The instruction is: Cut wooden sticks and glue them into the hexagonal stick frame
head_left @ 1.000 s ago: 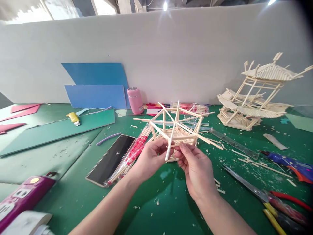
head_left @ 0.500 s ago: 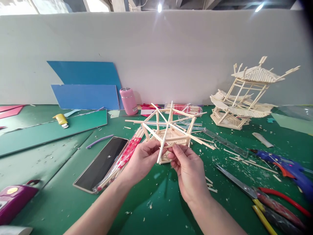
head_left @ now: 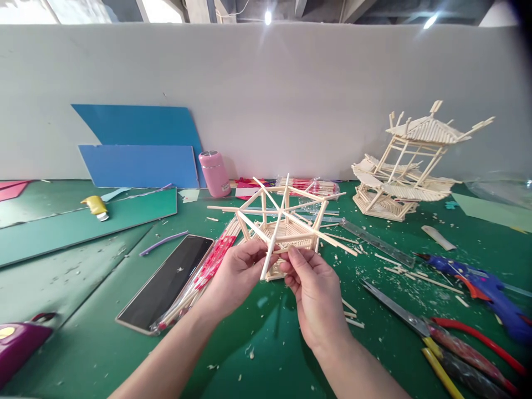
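I see a pale six-spoked frame point(head_left: 281, 213), widest left-right, near spoke toward camera. Left hand point(head_left: 240, 271), right hand point(head_left: 316, 288): fingers pinched on short stick point(head_left: 281, 251).

Two hands point(head_left: 318, 293), two stick models point(head_left: 282, 211)

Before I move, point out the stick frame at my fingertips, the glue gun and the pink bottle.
Stick frame point(head_left: 282, 211): head view, on the crossing of its top sticks.
Glue gun point(head_left: 492, 289): head view, on its blue body.
Pink bottle point(head_left: 215, 179): head view, on its side.
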A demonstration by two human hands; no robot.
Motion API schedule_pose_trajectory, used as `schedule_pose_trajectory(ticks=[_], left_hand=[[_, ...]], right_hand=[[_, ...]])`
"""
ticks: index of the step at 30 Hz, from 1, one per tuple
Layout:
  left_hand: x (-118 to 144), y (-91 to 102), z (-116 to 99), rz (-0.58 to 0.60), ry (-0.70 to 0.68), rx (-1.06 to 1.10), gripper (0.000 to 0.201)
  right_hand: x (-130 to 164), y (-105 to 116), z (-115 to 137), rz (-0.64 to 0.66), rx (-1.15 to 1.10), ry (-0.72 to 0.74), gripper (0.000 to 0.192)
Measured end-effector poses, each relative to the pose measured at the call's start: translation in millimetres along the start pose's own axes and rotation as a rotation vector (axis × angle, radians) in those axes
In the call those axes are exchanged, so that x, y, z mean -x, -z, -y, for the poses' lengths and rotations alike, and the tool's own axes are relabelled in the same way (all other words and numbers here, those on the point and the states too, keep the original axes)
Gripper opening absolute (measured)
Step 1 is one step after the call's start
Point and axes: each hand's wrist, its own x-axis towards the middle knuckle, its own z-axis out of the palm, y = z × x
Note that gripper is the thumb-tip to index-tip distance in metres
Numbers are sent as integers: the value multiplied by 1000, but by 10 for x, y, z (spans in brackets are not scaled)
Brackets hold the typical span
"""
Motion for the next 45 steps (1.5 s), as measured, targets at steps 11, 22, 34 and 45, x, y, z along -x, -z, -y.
schedule_pose_trajectory(ticks=[11, 22, 34, 45], left_hand=[[6, 16, 27, -14, 9, -23, 21], [-1, 9, 8, -35, 8, -14, 19], [-5, -12, 2, -46, 0, 29, 19], [1, 18, 20, -4, 9, 66, 15]], right_hand=[[-4, 3, -3, 1, -3, 1, 14], [4, -11, 13, -25, 2, 9, 15], [8, -12, 20, -7, 13, 14, 16], [14, -12, 13, 1, -13, 9, 16]])
